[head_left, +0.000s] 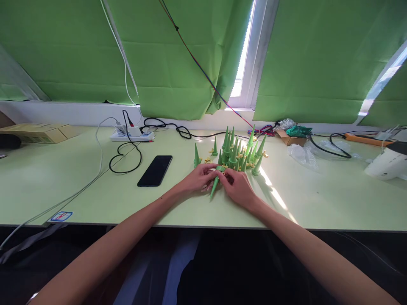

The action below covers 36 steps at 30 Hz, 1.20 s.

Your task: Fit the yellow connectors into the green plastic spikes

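Note:
A green pointed cone point(214, 188) is held between both hands, its tip slanting down toward the table's front edge. My left hand point(201, 177) grips it from the left with closed fingers. From the right, my right hand point(237, 186) pinches at its wide end, where a small yellowish part point(223, 173) shows between the fingertips; its exact kind is too small to tell. Just beyond my hands several similar green cones point(233, 154) stand upright in a cluster, points up. Small yellow pieces point(207, 160) lie among and beside them.
A black phone point(155, 171) lies left of my hands. Behind it is a white power strip point(132, 135) with black and white cables. Toward the right are clear plastic bags point(303, 156), a small cardboard box point(288, 137) and a white cylindrical container point(386, 163). A yellowish box point(40, 132) sits far left.

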Motion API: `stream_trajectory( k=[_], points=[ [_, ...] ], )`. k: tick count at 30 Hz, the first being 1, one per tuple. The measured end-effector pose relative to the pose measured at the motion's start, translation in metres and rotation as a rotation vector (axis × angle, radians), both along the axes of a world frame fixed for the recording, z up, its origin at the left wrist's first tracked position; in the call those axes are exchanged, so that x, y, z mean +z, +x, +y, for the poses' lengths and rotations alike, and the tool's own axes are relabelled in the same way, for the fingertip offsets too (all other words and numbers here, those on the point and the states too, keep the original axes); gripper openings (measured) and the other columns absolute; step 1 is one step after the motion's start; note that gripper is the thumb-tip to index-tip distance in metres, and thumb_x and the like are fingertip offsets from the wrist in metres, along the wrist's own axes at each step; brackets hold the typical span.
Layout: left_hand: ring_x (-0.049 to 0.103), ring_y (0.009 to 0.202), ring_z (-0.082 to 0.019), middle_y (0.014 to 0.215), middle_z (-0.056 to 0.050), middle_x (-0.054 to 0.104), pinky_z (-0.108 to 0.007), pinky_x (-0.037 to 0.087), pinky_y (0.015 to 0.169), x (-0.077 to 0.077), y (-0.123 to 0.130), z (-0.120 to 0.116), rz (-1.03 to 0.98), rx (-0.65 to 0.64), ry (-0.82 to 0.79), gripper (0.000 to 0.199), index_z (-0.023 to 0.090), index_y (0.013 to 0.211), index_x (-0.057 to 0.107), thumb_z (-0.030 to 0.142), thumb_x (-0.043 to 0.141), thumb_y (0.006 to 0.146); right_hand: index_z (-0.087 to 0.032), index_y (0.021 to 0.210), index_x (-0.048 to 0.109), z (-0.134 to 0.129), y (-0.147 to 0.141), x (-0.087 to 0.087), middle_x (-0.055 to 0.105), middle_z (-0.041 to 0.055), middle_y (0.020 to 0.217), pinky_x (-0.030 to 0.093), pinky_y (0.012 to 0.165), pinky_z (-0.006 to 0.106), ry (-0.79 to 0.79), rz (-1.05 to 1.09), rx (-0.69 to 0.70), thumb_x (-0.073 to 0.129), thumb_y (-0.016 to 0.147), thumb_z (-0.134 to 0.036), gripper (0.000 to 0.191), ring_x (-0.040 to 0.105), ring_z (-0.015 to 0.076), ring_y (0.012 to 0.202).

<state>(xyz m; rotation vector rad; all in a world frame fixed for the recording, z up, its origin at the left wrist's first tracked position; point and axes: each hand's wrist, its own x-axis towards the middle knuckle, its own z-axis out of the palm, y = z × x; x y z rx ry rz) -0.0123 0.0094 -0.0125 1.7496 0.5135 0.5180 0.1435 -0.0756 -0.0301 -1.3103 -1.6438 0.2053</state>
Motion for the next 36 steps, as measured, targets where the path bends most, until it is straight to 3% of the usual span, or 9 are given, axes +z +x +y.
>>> stream_trajectory(
  k=[16,21,25,31,36],
  points=[
    [0.032,0.036,-0.005,0.044,0.007,0.041,-0.019,0.023,0.037,0.001,-0.002,0.003,0.044,-0.059,-0.017,0.054,0.012,0.113,0.062,0.059,0.055,0.086,-0.021,0.06,0.041,0.001,0.001,-0.001,0.044,-0.0047,0.052,0.03,0.051,0.026,-0.003,-0.025,0.003,0.049,0.094,-0.041,0.04,0.035,0.0097,0.049],
    [0.033,0.035,-0.007,0.044,0.008,0.04,-0.019,0.025,0.036,0.0,-0.001,0.005,0.057,-0.005,-0.029,0.056,0.014,0.126,0.054,0.054,0.056,0.088,-0.021,0.06,0.039,0.003,0.001,-0.003,0.042,-0.0049,0.051,0.027,0.05,0.026,-0.006,-0.045,-0.03,0.047,0.095,-0.039,0.04,0.036,0.0099,0.047],
    [0.035,0.037,-0.007,0.045,0.008,0.04,-0.019,0.027,0.037,0.005,-0.003,0.005,0.012,0.001,0.021,0.049,0.016,0.129,0.052,0.047,0.052,0.091,-0.022,0.059,0.038,0.005,0.003,-0.006,0.042,-0.0041,0.05,0.026,0.05,0.027,-0.003,-0.074,-0.07,0.042,0.097,-0.04,0.042,0.036,0.0107,0.046],
    [0.043,0.049,-0.007,0.068,0.003,0.055,-0.02,0.036,0.047,0.014,-0.011,0.008,0.059,-0.071,0.094,0.039,0.02,0.122,0.056,0.03,0.059,0.085,-0.02,0.061,0.047,0.007,0.006,-0.009,0.051,-0.0012,0.053,0.027,0.052,0.027,-0.088,-0.127,-0.111,0.033,0.101,-0.041,0.048,0.042,0.0111,0.047],
    [0.04,0.047,-0.007,0.06,0.003,0.051,-0.021,0.032,0.047,0.016,-0.011,0.007,0.173,-0.054,0.242,0.034,0.016,0.11,0.063,0.039,0.059,0.085,-0.019,0.068,0.059,0.006,0.004,-0.008,0.063,0.0033,0.063,0.028,0.056,0.028,-0.231,-0.272,-0.172,0.026,0.103,-0.041,0.053,0.054,0.0145,0.055]
  ],
)
